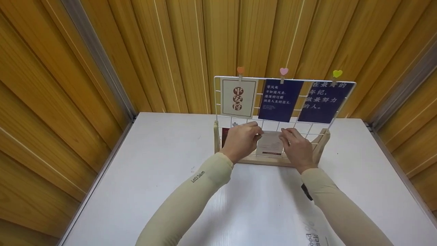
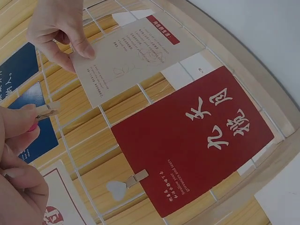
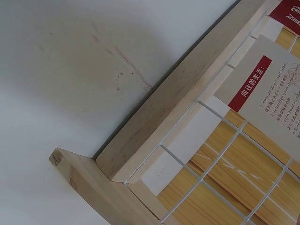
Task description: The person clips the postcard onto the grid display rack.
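Observation:
My left hand [image 1: 241, 140] pinches a small wooden clothespin [image 2: 48, 111] with a pinkish-red piece partly hidden by the fingers. A beige printed card [image 2: 136, 56] lies against the white wire grid of a wooden-based stand [image 1: 269, 162]; my right hand [image 1: 297, 147] holds its upper corner between thumb and fingers. In the left wrist view the clothespin is apart from this card. Beside it hangs a red card [image 2: 197, 140] with white characters, fixed by a clothespin bearing a white heart [image 2: 116, 190]. The right wrist view shows the beige card's lower part, but not the hand.
Along the grid's top hang a white card [image 1: 238, 99] and two navy cards, the middle one [image 1: 280, 100] and the right one [image 1: 317, 102], under heart-topped clothespins. The stand is on a white table [image 1: 164, 153]. Something with grey print [image 1: 315, 235] lies near the front. Wood-panelled walls surround the table.

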Action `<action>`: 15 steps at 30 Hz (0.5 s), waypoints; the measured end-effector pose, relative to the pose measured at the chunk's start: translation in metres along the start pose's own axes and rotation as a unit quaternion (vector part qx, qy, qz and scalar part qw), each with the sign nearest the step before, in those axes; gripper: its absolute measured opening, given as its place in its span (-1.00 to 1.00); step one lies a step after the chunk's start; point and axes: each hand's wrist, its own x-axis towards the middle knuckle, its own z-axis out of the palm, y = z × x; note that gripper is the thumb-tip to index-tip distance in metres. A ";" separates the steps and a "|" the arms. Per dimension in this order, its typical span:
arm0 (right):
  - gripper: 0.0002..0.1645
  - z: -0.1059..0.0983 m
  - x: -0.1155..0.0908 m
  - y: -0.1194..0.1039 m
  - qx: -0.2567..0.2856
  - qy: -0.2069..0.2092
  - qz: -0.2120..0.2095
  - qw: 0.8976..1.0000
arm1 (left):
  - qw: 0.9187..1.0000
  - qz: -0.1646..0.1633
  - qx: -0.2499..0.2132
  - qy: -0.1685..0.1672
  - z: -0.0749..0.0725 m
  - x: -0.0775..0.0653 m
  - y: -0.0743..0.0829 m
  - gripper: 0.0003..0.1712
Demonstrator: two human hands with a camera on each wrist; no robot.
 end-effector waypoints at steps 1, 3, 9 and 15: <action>-0.69 0.000 0.000 0.000 -0.001 -0.003 0.002 1.000 | 1.000 0.001 0.000 0.000 0.002 0.002 0.000 -0.91; -0.69 0.000 0.000 -0.001 -0.002 -0.006 0.003 1.000 | 1.000 0.003 -0.002 0.002 0.005 0.005 0.000 -0.89; -0.69 0.002 0.001 -0.002 -0.013 -0.002 0.000 1.000 | 1.000 0.002 0.006 -0.002 0.014 0.013 0.000 -0.85; -0.70 0.002 0.000 -0.001 -0.021 -0.003 -0.002 1.000 | 1.000 0.002 0.019 -0.014 0.020 0.021 0.002 -0.86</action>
